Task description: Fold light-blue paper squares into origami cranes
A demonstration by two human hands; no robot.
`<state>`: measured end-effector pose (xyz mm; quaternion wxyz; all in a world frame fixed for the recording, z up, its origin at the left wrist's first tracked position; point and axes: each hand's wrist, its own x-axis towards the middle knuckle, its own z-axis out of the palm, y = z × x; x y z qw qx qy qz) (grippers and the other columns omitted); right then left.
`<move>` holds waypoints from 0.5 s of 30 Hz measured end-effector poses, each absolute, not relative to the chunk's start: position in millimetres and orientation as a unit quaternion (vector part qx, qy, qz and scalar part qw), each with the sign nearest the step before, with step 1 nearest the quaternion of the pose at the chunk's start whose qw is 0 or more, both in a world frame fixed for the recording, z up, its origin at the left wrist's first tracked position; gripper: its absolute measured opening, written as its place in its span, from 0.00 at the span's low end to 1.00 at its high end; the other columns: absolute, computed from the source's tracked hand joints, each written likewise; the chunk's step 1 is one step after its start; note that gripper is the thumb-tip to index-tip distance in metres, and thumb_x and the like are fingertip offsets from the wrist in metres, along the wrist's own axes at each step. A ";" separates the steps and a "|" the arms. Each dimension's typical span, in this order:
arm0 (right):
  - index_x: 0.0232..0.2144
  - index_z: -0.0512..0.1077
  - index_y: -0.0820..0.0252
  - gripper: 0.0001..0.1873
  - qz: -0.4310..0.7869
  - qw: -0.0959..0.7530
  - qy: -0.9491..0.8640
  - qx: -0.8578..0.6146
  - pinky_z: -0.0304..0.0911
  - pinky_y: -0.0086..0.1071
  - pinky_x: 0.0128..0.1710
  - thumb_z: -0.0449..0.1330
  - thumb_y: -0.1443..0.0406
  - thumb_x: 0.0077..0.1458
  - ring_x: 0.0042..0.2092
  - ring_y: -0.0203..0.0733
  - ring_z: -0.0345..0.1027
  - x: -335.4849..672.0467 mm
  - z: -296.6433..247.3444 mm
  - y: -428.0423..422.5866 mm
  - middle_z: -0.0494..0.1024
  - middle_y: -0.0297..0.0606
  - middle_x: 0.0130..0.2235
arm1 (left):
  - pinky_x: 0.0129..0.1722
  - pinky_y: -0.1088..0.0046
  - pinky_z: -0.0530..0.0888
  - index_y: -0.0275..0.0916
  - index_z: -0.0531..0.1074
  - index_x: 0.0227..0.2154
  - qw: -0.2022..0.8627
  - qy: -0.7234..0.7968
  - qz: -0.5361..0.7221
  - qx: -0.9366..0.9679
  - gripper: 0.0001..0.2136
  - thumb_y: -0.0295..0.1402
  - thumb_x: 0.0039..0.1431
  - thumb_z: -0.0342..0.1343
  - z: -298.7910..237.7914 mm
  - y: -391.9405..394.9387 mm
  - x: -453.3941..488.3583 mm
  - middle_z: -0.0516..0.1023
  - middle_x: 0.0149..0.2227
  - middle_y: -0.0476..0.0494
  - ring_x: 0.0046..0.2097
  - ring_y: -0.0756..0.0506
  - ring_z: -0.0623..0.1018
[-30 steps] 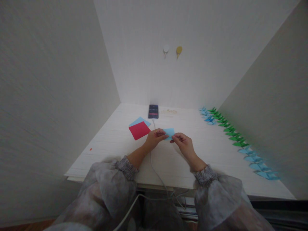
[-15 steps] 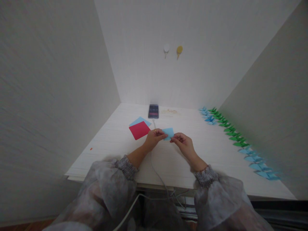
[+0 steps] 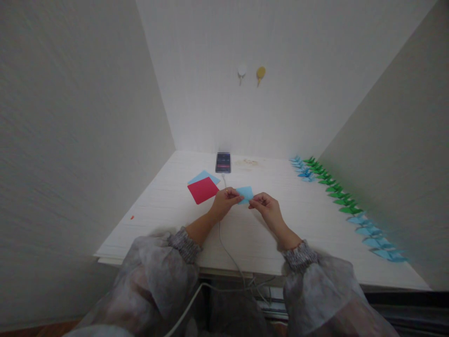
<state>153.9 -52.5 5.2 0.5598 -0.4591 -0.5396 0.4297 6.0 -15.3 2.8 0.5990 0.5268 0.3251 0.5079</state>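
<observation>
A small folded piece of light blue paper is held between my two hands above the middle of the white table. My left hand pinches its left edge, a ring on one finger. At the paper's lower right corner, my right hand has thumb and fingertips closed on it. Just left of my left hand lies a red paper sheet, partly over a light blue sheet. The paper's fine creases are too small to make out.
Folded green paper cranes and blue ones line the table's right side. A phone stands at the back, its white cable running to the front edge. An orange scrap lies left. Two hooks are on the wall.
Almost nothing differs. Both hands keep their pinch on the blue paper, and the right hand has shifted very slightly.
</observation>
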 end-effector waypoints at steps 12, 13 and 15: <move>0.22 0.64 0.60 0.08 0.450 0.577 -0.527 -0.433 0.61 0.31 0.26 0.60 0.64 0.38 0.22 0.34 0.65 153.1 5.8 -53.4 0.71 0.30 0.19 | 0.24 0.78 0.61 0.34 0.63 0.19 0.602 0.329 0.510 0.519 0.10 0.32 0.34 0.59 0.7 -14.7 6.8 0.65 0.18 0.53 0.22 0.56 0.64; 0.22 0.64 0.60 0.08 0.449 0.576 -0.527 -0.434 0.61 0.30 0.26 0.60 0.64 0.38 0.22 0.34 0.65 153.1 6.3 -53.6 0.70 0.29 0.18 | 0.24 0.78 0.61 0.34 0.63 0.19 0.602 0.329 0.510 0.519 0.10 0.33 0.34 0.59 0.8 -14.8 6.8 0.65 0.18 0.53 0.22 0.56 0.64; 0.22 0.64 0.60 0.08 0.447 0.574 -0.529 -0.437 0.60 0.30 0.25 0.59 0.64 0.38 0.21 0.34 0.65 153.0 6.8 -54.0 0.70 0.29 0.18 | 0.24 0.78 0.61 0.34 0.63 0.19 0.603 0.330 0.507 0.520 0.10 0.33 0.35 0.59 1.1 -15.0 6.6 0.65 0.18 0.53 0.22 0.56 0.64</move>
